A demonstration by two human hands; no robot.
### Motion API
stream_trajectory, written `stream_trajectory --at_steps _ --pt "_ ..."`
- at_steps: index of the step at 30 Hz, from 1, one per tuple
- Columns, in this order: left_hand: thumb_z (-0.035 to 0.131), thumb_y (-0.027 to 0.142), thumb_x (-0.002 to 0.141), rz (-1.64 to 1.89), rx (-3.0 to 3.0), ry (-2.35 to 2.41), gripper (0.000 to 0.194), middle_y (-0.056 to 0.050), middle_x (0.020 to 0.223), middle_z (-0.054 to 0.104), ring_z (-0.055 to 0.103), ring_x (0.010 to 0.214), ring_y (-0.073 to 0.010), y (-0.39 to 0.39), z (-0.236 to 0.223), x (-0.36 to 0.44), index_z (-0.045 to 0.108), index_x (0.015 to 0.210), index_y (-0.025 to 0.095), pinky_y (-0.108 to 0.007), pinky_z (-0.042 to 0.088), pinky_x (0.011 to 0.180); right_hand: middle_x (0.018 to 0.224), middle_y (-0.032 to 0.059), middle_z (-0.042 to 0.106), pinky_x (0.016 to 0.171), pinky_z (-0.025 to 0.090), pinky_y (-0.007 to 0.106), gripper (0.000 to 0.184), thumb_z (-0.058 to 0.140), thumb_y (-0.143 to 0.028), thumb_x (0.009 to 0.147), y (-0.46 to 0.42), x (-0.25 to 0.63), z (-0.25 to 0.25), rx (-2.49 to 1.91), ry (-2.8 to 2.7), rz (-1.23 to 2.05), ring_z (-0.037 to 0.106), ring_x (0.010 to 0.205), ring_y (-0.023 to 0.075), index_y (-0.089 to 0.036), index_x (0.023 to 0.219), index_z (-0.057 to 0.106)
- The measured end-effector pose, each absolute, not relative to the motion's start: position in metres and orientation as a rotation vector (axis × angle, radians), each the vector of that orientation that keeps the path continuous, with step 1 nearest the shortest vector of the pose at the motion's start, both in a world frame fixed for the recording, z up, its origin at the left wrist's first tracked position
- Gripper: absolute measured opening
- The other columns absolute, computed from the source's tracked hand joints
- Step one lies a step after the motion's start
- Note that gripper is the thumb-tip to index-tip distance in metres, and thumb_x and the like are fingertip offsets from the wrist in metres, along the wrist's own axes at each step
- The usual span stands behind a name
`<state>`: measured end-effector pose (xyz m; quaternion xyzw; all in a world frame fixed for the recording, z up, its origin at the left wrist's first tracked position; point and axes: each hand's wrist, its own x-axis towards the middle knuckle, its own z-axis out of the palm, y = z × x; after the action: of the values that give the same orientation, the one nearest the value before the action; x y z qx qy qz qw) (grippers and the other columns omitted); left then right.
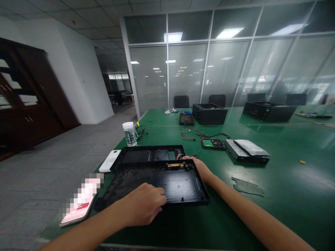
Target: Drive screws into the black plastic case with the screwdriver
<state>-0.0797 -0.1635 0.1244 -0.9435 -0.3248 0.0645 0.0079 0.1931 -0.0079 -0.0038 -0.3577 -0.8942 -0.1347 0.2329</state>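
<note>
A flat black plastic case [183, 184] lies open on the green table [288, 188] in front of me. My left hand [145, 205] rests on its near edge with the fingers curled down onto the inside surface. My right hand [200, 167] grips the far right rim of the case, fingers wrapped over the edge beside a small brass-coloured connector [174, 165]. A second black panel [151, 154] lies just behind, touching the case.
A phone with a pink screen [80, 205] lies at the table's left edge. A white device [110, 161] and a clear plastic bottle [130, 134] stand behind it. A drive unit [247, 150], circuit board [212, 143], cables and open black chassis [209, 113] sit further back.
</note>
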Motion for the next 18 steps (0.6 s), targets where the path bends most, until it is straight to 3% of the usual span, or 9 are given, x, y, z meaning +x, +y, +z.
stream_trajectory --at_steps 4,9,13,15,18 --pt "0.057 0.02 0.078 0.245 -2.957 -1.068 0.005 -0.003 0.085 0.062 0.061 0.074 -0.0193 -0.163 0.1 -0.087 0.059 0.082 0.019 -0.03 0.047 0.064 0.137 0.0147 0.038 0.088 0.043 0.039 0.044 0.047 -0.02 0.083 0.002 0.24 -0.017 -1.217 -2.44 -0.583 0.051 0.106 0.0255 -0.014 0.127 0.044" --pt "0.06 0.023 0.075 0.373 -2.985 -1.09 0.006 -0.006 0.079 0.065 0.062 0.074 -0.0221 -0.152 0.074 -0.086 0.064 0.077 0.019 -0.031 0.048 0.064 0.127 0.0138 0.048 0.086 0.045 0.041 0.035 0.045 -0.036 0.086 0.006 0.296 -0.028 -1.406 -2.32 -0.45 0.051 0.107 0.0258 -0.017 0.114 0.054" --pt "0.06 0.043 0.074 0.505 -3.016 -1.09 0.026 -0.008 0.068 0.064 0.061 0.064 -0.0237 -0.125 0.071 -0.064 0.067 0.071 0.018 -0.031 0.045 0.056 0.114 0.0101 0.058 0.089 0.043 0.039 0.036 0.042 -0.042 0.087 0.004 0.293 -0.024 -1.343 -2.232 -0.184 0.053 0.105 0.0226 -0.019 0.111 0.055" --pt "0.053 0.048 0.08 0.319 -3.102 -0.979 0.031 -0.006 0.072 0.065 0.061 0.067 -0.0211 -0.1 0.071 -0.047 0.066 0.081 0.02 -0.028 0.045 0.057 0.108 0.0088 0.06 0.089 0.043 0.038 0.035 0.041 -0.043 0.087 0.004 0.284 -0.021 -1.329 -2.186 -0.081 0.054 0.102 0.0214 -0.02 0.109 0.056" --pt "0.06 0.031 0.079 -0.111 -2.96 -0.785 0.023 -0.008 0.095 0.062 0.057 0.09 -0.0217 -0.058 0.061 -0.021 0.061 0.098 0.019 -0.03 0.044 0.074 0.102 0.0079 0.062 0.086 0.044 0.036 0.034 0.04 -0.044 0.087 0.0 0.276 -0.017 -1.34 -2.118 0.018 0.056 0.097 0.0205 -0.02 0.103 0.058"
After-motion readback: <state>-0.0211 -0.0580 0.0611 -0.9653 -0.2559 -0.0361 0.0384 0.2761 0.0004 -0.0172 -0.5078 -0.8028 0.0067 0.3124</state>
